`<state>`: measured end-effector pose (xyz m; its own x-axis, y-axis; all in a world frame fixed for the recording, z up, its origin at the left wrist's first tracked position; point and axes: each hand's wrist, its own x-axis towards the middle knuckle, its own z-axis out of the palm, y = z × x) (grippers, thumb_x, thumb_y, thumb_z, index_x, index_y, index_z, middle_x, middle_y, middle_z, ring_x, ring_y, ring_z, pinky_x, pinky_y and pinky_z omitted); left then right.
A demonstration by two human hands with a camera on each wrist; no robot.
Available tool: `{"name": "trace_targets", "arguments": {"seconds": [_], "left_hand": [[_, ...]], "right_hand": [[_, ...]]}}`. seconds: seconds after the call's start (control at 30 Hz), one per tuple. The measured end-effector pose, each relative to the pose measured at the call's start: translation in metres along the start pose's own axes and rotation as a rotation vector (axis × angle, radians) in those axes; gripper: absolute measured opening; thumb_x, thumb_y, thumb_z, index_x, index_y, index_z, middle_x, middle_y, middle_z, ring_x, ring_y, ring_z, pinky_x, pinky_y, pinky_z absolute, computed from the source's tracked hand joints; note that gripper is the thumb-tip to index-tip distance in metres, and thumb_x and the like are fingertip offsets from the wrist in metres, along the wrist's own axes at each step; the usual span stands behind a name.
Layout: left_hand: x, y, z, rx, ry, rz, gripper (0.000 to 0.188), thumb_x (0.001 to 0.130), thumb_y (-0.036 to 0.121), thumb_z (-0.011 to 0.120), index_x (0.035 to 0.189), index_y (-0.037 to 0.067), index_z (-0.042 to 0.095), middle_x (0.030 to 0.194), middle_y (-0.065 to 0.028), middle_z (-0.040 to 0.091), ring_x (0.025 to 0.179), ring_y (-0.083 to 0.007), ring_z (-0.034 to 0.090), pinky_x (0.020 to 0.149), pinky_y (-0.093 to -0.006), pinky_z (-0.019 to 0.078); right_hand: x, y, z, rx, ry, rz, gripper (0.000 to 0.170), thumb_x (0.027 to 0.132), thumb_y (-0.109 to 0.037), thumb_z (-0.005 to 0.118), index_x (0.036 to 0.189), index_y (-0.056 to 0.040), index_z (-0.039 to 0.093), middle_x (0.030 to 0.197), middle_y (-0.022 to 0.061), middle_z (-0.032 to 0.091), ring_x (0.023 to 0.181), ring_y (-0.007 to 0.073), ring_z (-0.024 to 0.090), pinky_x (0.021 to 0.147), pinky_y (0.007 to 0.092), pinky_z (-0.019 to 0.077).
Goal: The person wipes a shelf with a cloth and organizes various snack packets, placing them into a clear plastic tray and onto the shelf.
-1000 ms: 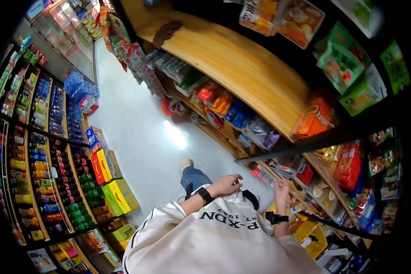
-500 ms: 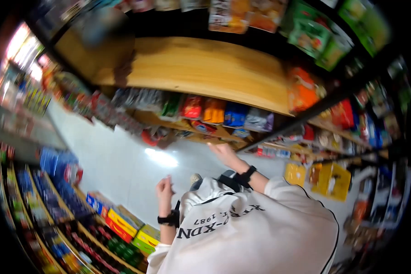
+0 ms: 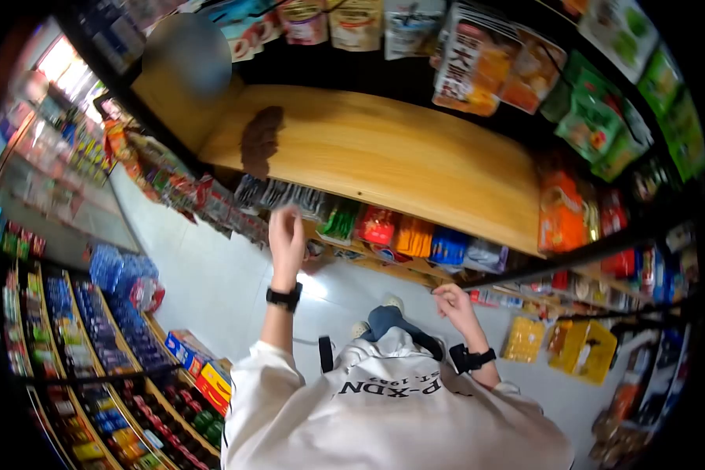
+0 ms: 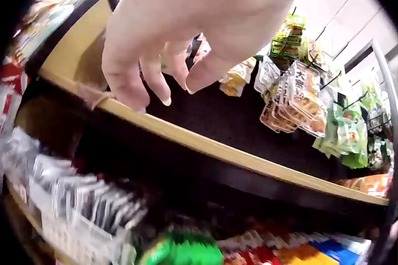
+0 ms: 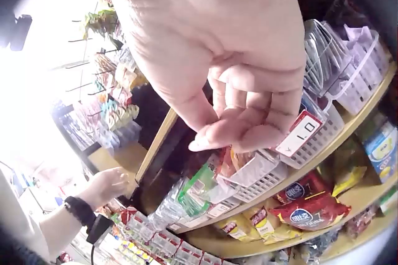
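My left hand [image 3: 287,243] reaches toward the wooden shelf [image 3: 384,149], its fingers bent loosely with nothing between them. In the left wrist view, the fingertips overlap the shelf's front edge, near a brown cloth-like thing [image 4: 92,95]. That same dark brown crumpled piece [image 3: 262,141] lies at the shelf's left end in the head view. Lower and to the right, my right hand [image 3: 456,305] hangs in front of my body. The right wrist view shows its fingers [image 5: 239,122] loosely curled, the thumb close to them, holding nothing.
Under the shelf stand baskets of snack packets [image 3: 376,225], one with a price tag [image 5: 300,134]. Hanging bags [image 3: 478,63] line the back above. A black post [image 3: 525,270] crosses at the right. Yellow bins [image 3: 583,348] sit on the floor; bottle racks [image 3: 117,376] fill the left.
My view has turned toward the shelf. The left hand has risen from in front of my body to the shelf's front edge, while the right hand has drawn back from its raised position.
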<state>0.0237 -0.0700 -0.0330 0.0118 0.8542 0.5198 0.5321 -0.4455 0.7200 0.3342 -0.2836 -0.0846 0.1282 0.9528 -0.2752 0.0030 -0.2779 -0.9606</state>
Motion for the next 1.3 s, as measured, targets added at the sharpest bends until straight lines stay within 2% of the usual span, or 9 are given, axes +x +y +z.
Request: {"name": "trace_targets", "arguments": {"seconds": [0.23,0.37,0.57,0.6,0.77,0.9,1.07,1.13,1.3], "left_hand": [[0.12,-0.04,0.005,0.363,-0.012,0.131,0.05,0.084,0.018,0.053,0.125,-0.004,0.036,0.133,-0.029,0.032,0.125,-0.0457,0.026,0.104,-0.045,0.0238],[0.149,-0.076,0.009,0.444,0.031,0.002,0.056,0.087,0.023,0.049,0.131,-0.004,0.029,0.137,-0.0313,0.023,0.126,-0.0462,0.023,0.106,-0.0447,0.0218],[0.148,-0.082,0.02,0.442,-0.171,0.095,0.039,0.087,0.023,0.047,0.117,-0.001,0.05,0.13,-0.0236,0.041,0.124,-0.0413,0.031,0.104,-0.0442,0.0255],[0.144,-0.077,0.023,0.408,-0.191,0.172,0.036,0.086,0.022,0.048,0.114,-0.001,0.052,0.128,-0.0234,0.042,0.123,-0.0413,0.033,0.104,-0.0451,0.0263],[0.114,-0.036,0.024,0.431,-0.255,0.334,0.039,0.085,0.02,0.047,0.116,-0.003,0.05,0.13,-0.0229,0.041,0.121,-0.0412,0.035,0.101,-0.0483,0.0273],[0.103,-0.032,0.014,0.368,-0.322,0.302,0.046,0.084,0.017,0.045,0.125,-0.003,0.042,0.134,-0.0243,0.035,0.123,-0.0415,0.033,0.102,-0.0482,0.0257],[0.12,-0.062,-0.036,-0.261,-0.464,0.079,0.023,0.08,0.005,0.05,0.098,-0.005,0.059,0.106,-0.0207,0.058,0.097,-0.0352,0.055,0.083,-0.0356,0.0434],[0.122,-0.075,-0.049,-0.264,-0.378,0.093,0.012,0.077,-0.002,0.051,0.081,-0.005,0.061,0.099,-0.0171,0.061,0.089,-0.0283,0.059,0.079,-0.0326,0.0449],[0.147,-0.079,-0.054,-0.363,-0.331,0.088,0.013,0.076,-0.007,0.045,0.077,-0.004,0.058,0.083,-0.0132,0.063,0.081,-0.0228,0.059,0.075,-0.029,0.0448]], "right_hand": [[0.043,-0.04,0.02,-0.214,-0.109,0.033,0.013,0.084,-0.007,0.054,0.096,-0.0036,0.057,0.049,-0.0041,0.042,0.046,0.0034,0.032,0.042,0.024,0.0237],[0.067,-0.069,0.044,-0.243,-0.273,-0.033,0.014,0.085,-0.009,0.054,0.097,-0.003,0.057,0.049,-0.0017,0.039,0.046,0.005,0.031,0.042,0.0252,0.0243],[0.083,-0.131,0.086,-0.191,-0.439,-0.051,0.014,0.087,-0.011,0.053,0.097,-0.002,0.057,0.05,-0.0015,0.04,0.048,0.0054,0.037,0.046,0.023,0.0294],[0.09,-0.145,0.092,-0.206,-0.481,-0.046,0.015,0.087,-0.011,0.053,0.098,-0.0008,0.056,0.063,0.0023,0.051,0.056,0.0074,0.047,0.053,0.0224,0.0384],[0.15,-0.201,0.159,-0.382,-0.215,-0.559,0.023,0.084,-0.009,0.054,0.105,0.0003,0.054,0.112,0.0154,0.052,0.1,0.0267,0.053,0.086,0.0331,0.0417],[0.222,-0.215,0.235,-0.503,0.27,-0.724,0.037,0.084,-0.014,0.052,0.119,-0.0004,0.047,0.13,0.024,0.038,0.128,0.0386,0.026,0.103,0.0444,0.0267],[0.286,-0.179,0.293,-0.963,0.263,-0.577,0.046,0.087,-0.026,0.041,0.119,0.006,0.047,0.133,0.0246,0.037,0.131,0.0364,0.022,0.108,0.0422,0.0127],[0.28,-0.177,0.296,-0.976,0.384,-0.634,0.042,0.088,-0.023,0.042,0.118,0.005,0.048,0.13,0.0227,0.041,0.126,0.0331,0.031,0.106,0.0417,0.0196],[0.235,-0.173,0.267,-1.102,0.418,-0.673,0.041,0.089,-0.023,0.043,0.122,0.0014,0.047,0.129,0.0179,0.043,0.123,0.0291,0.037,0.104,0.0408,0.0238]]}}
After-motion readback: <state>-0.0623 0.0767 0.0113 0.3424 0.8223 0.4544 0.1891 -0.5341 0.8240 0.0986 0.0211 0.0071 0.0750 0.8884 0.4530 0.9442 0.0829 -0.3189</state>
